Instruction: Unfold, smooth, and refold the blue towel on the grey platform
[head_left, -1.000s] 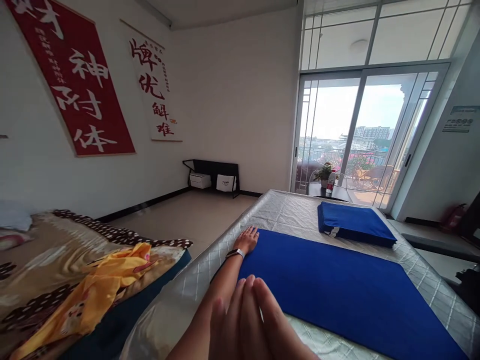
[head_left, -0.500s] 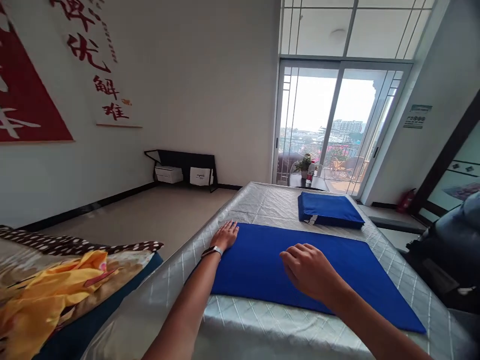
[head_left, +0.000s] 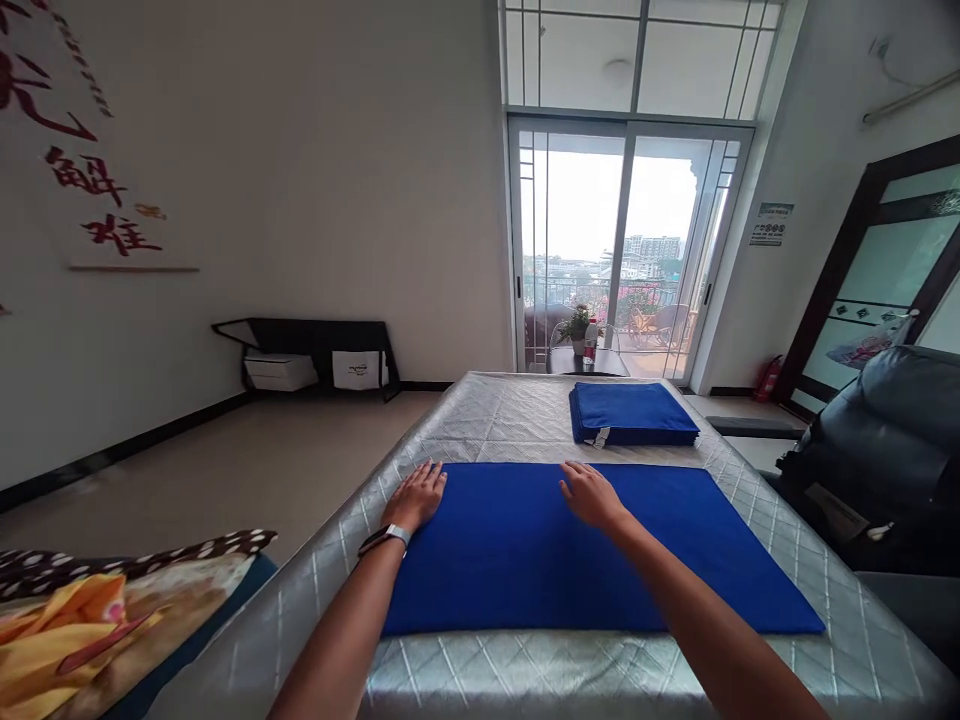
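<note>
Head camera, left to right. Far left, bottom corner: rumpled patterned bedding in yellow, brown and white spots (head_left: 82,625), lying beside the table. On the left wall, white hanging scroll with red characters (head_left: 90,190); below and further back, low black shelf (head_left: 315,345) against the wall with white boxes under it. Centre: long table covered in silver quilted fabric (head_left: 480,420). Spread flat on it, large blue rectangular cloth (head_left: 525,560), near edge close to the table's front. Left hand (head_left: 415,496), dark band with pale face at the wrist, laid palm down with fingers stretched out and together, resting on the cloth's far left corner, gripping nothing. Right hand (head_left: 592,494) likewise flat and open, fingers slightly spread, pressing on the cloth's far edge near its middle, grasping nothing. Further back, right of centre, folded stack of blue cloths (head_left: 630,413), well apart from both hands. Behind, glass sliding balcony door (head_left: 622,250). Far right, dark grey padded chair (head_left: 885,440).
</note>
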